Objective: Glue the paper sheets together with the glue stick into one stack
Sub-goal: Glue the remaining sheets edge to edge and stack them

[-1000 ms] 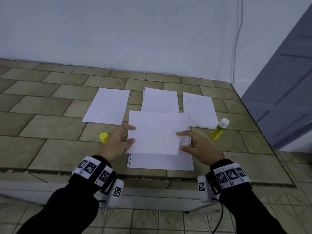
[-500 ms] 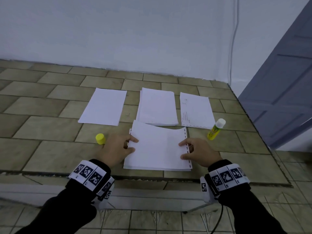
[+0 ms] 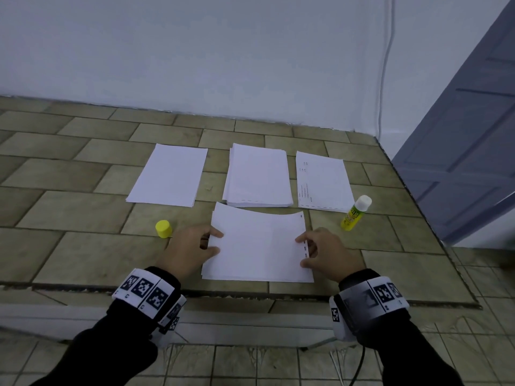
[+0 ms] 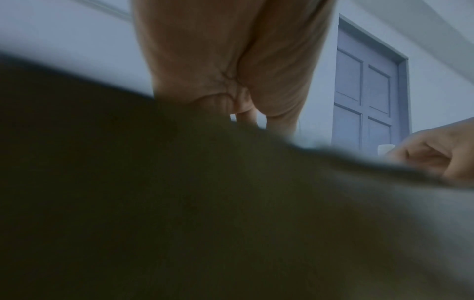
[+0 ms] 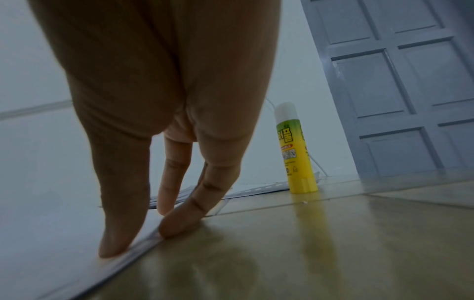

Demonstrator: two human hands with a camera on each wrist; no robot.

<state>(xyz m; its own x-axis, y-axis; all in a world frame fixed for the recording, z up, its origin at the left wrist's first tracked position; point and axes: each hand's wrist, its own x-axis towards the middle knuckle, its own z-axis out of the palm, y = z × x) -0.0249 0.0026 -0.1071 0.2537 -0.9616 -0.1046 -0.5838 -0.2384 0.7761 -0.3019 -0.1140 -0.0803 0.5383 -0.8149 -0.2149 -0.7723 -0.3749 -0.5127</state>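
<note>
- Your left hand (image 3: 189,247) and right hand (image 3: 326,250) pinch the side edges of the top sheet (image 3: 257,245), thumbs above and fingers curled under.
- That sheet lies on the near stack, its far edge bowed up.
- Square the corners first, then press from the near edge outward so no bubble stays.
- The glue stick (image 3: 355,213) stands uncapped at the right; its cap (image 3: 163,228) sits just beside your left hand.
</note>
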